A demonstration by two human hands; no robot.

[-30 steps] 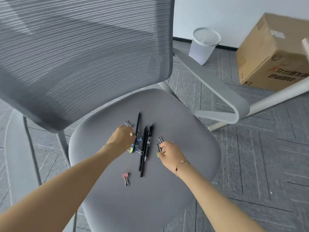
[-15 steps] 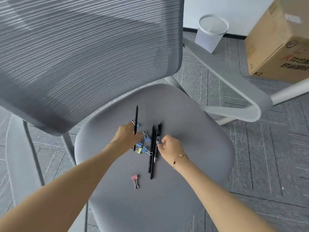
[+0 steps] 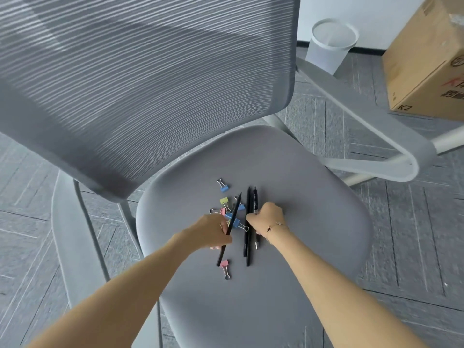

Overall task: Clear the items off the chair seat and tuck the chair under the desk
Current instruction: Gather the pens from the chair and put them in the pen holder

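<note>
A grey chair seat (image 3: 313, 202) carries black pens and several coloured binder clips. My left hand (image 3: 209, 233) is closed around one black pen (image 3: 234, 212), which slants up to the right above the seat. My right hand (image 3: 267, 218) is closed over two or three black pens (image 3: 248, 204) that lie side by side on the seat. A blue clip (image 3: 223, 188) lies furthest back, a yellow clip (image 3: 224, 200) and other clips sit between my hands, and a pink clip (image 3: 224, 266) lies nearest me.
The mesh backrest (image 3: 140, 79) fills the upper left. A grey armrest (image 3: 371, 136) runs along the right of the seat. A white waste bin (image 3: 329, 45) and a cardboard box (image 3: 426, 69) stand on the carpet behind.
My left hand has drawn back toward me and taken hold of one black pen, lifting it at a slant. Clips it covered now lie exposed. My right hand has closed over the other pens.
</note>
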